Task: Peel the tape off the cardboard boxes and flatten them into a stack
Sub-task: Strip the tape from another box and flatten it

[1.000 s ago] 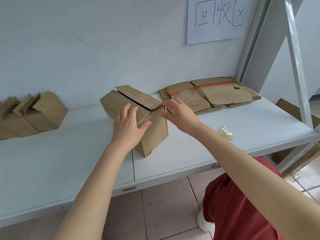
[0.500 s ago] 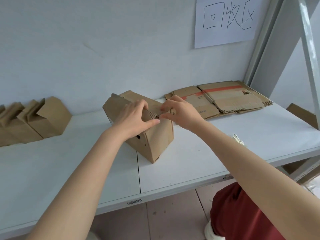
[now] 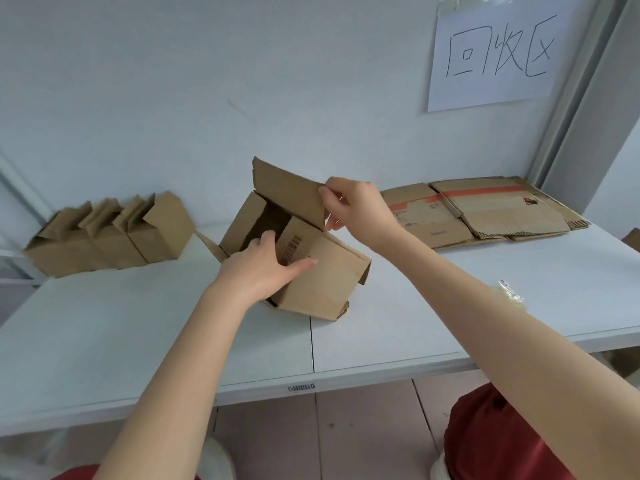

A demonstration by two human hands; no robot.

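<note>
The brown cardboard box [image 3: 322, 278] sat mid-way along the white shelf [image 3: 138, 334]. My right hand [image 3: 360, 209] pinched its raised top flap [image 3: 287, 192], and my left hand [image 3: 259, 271] gripped the open rim with the fingers hooked inside. Best bet imo: fold every flap fully out before squashing. The flattened cardboard stack [image 3: 485, 213] lay far right, unflattened brown boxes [image 3: 104, 237] left, and a handwritten paper sign [image 3: 495, 53] hung on the pale wall.

The box [image 3: 322, 275] is brown corrugated cardboard, matt and slightly rough, with fluting showing at its cut edges. The boxes [image 3: 104, 244] at left and the flat stack [image 3: 485, 216] are the same dull cardboard, the stack scuffed and torn in places. The tape wad [image 3: 510, 294] is clear, glossy plastic. The shelf [image 3: 138, 341] is smooth, matt white. The sign [image 3: 491, 53] is white paper.
</note>
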